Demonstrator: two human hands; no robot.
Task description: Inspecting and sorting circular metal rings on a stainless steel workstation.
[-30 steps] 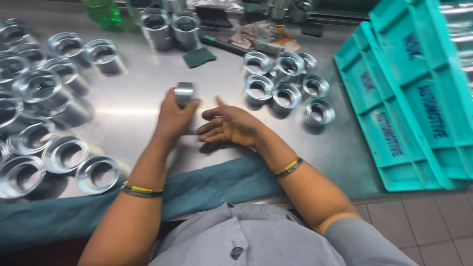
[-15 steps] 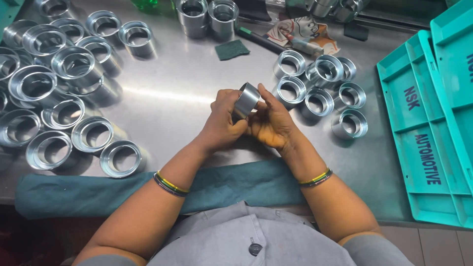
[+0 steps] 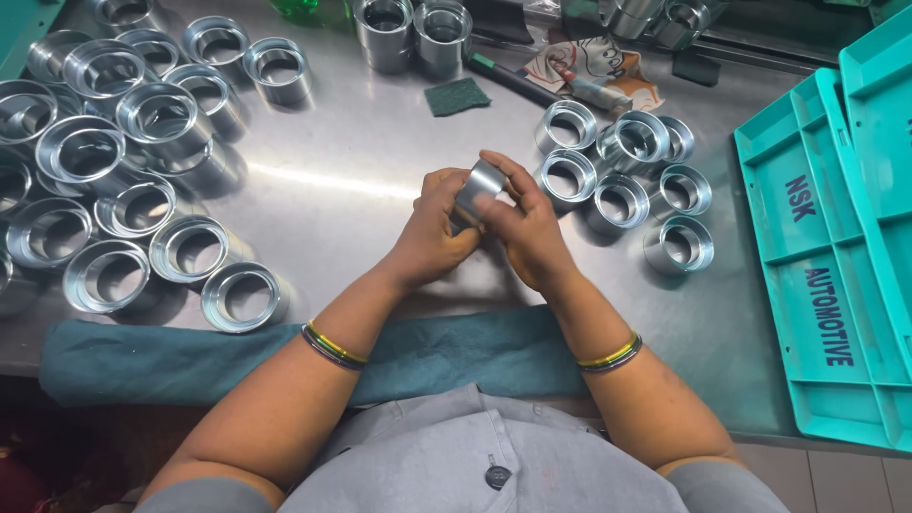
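Two hands meet at frame centre over a steel table (image 3: pixel 361 161), both clamped on one small metal ring (image 3: pixel 478 187). Left hand (image 3: pixel 432 237) cups the ring from the lower left, fingers curled together around its side. Right hand (image 3: pixel 527 233) pinches it from the right, fingers laid over the top edge, thumb underneath (thumb tip mostly hidden). Ring is lifted clear of the table, tilted, shiny outer wall facing the camera; its bore cannot be seen.

Right of the hands, close by: a cluster of small rings (image 3: pixel 622 157) standing on the table, open ends up, nearest one just beside the right fingers. Left and upper left of frame: a big batch of larger rings (image 3: pixel 123 171), some stacked, well apart from the hands. Top centre: two taller sleeves (image 3: pixel 413 33) side by side. Below them a green scouring pad (image 3: pixel 457 96) lies flat, a dark tool (image 3: pixel 518 81) and a printed rag (image 3: pixel 594 66) to its right.

Right edge: teal plastic trays (image 3: pixel 826 237), overlapping. Along the near table edge a teal cloth (image 3: pixel 190 356) runs under both forearms. Each wrist wears thin bangles (image 3: pixel 332 344). Grey shirt at frame bottom. Nothing stands between the hands and either ring group.
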